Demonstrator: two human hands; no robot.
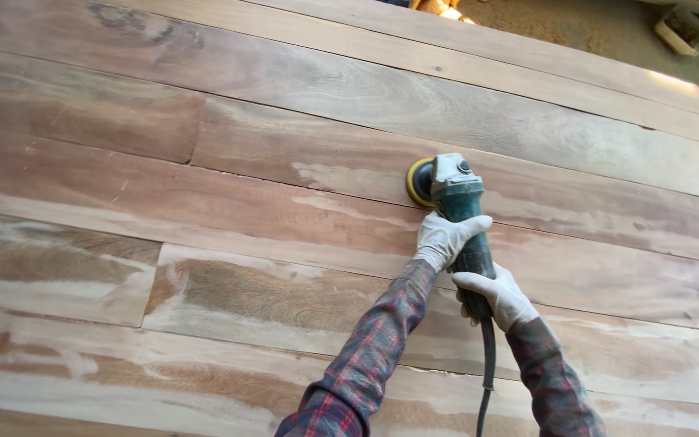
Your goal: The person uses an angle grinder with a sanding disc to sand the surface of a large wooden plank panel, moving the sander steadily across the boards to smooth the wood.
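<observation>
Both gloved hands, left hand (pixel 449 237) and right hand (pixel 499 297), grip the green grinder (pixel 460 212) (yellow disc (pixel 418 182) on the wooden panel (pixel 204 202)).

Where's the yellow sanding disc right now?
In the head view, the yellow sanding disc sits right of centre on the wooden panel, at the angle grinder's far end, beyond the left hand.

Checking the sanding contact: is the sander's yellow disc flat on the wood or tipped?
Tipped: the yellow disc stands on edge against the wood panel, its face turned sideways.
</observation>
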